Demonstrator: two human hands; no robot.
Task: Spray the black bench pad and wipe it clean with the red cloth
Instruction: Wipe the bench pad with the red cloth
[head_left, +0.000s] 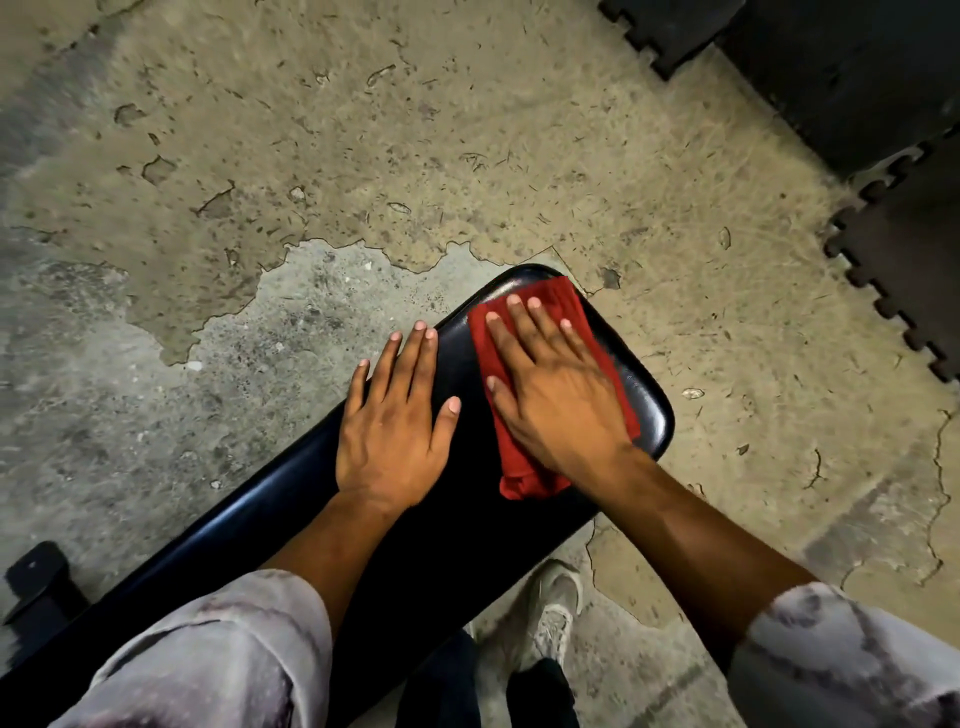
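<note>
Head view: wiping the far end of the pad

The right hand (553, 387) lies flat, fingers straight, pressing the red cloth (524, 478) onto the far end of the black pad (457, 540); the left hand (392, 426) rests just beside it, fingers spread and released, bracing on the pad near its edge. The pad runs across a worn concrete floor (363, 130), with dark mats (857, 78) at the far right. No spray bottle shows, so spraying looks done; wiping seems under way, with the near stretch of pad probably left to cover
</note>
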